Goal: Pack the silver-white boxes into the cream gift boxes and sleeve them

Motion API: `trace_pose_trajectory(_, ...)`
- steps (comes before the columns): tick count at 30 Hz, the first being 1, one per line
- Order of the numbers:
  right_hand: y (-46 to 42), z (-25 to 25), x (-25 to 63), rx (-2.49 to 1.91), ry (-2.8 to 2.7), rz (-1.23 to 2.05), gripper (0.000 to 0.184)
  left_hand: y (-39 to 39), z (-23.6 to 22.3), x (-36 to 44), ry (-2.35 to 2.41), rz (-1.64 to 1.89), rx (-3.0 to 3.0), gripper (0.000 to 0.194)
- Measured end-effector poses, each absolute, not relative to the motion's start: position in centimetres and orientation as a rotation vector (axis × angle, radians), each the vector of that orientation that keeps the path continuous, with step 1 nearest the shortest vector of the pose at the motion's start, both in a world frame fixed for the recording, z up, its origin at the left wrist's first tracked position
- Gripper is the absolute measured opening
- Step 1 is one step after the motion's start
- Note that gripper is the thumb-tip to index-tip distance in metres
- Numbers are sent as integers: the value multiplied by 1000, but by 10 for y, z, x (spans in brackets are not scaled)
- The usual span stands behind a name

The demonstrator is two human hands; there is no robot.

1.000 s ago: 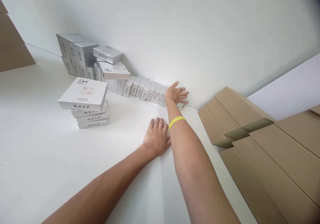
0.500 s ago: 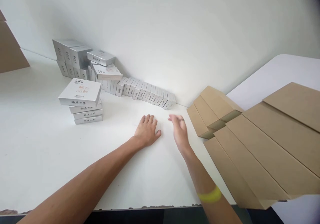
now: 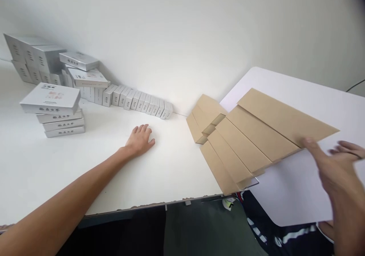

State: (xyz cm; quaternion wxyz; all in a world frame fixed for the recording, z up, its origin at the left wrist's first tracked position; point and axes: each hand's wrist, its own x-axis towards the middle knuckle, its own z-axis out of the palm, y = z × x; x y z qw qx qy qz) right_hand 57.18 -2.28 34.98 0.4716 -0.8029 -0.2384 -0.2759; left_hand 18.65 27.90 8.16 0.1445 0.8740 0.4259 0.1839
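Observation:
My left hand (image 3: pixel 139 140) lies on the white table (image 3: pixel 159 172), fingers spread, holding nothing. Beyond it runs a row of small white-silver boxes (image 3: pixel 138 100) standing on edge along the wall. My right hand (image 3: pixel 339 164), somewhat blurred, is stretched out at the far right, thumb and fingers apart. Its thumb overlaps the near end of the last brown cardboard box (image 3: pixel 285 117) in a leaning row; whether it touches cannot be told. Other brown boxes (image 3: pixel 248 145) overlap beside that one, and a smaller brown group (image 3: pixel 205 115) leans behind them.
On the left is a short stack of flat white boxes (image 3: pixel 64 128), its top one askew. More silver boxes (image 3: pixel 37 58) are piled against the wall. A second white table (image 3: pixel 288 199) adjoins at right. Below it show dark cloth with white markings (image 3: pixel 273 233) and a shoe (image 3: pixel 228 202).
The view has swung right, so the boxes appear further left. My right hand has moved from the table beside my left hand to the brown boxes' right end. My left hand stays flat.

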Motion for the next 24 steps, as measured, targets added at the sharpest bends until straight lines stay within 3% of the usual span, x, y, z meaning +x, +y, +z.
trace_pose_trajectory(3, 2, 356, 573, -1898, -518, -370, 90, 267, 83, 182, 1217, 571, 2480, 44)
trace_pose_trajectory(17, 11, 346, 561, -1880, -604, -431, 93, 144, 120, 121, 1016, 843, 2370, 39)
trace_pose_trajectory(19, 10, 348, 554, -1910, -533, -508, 102, 137, 109, 121, 1029, 858, 2472, 39)
trace_pose_trajectory(21, 10, 351, 538, -1849, -546, -784, 106, 137, 98, 124, 1061, 859, 2570, 40)
trace_pose_trajectory(24, 24, 356, 495, -1526, -1038, -1171, 76, 146, 90, 129, 1074, 837, 2596, 35)
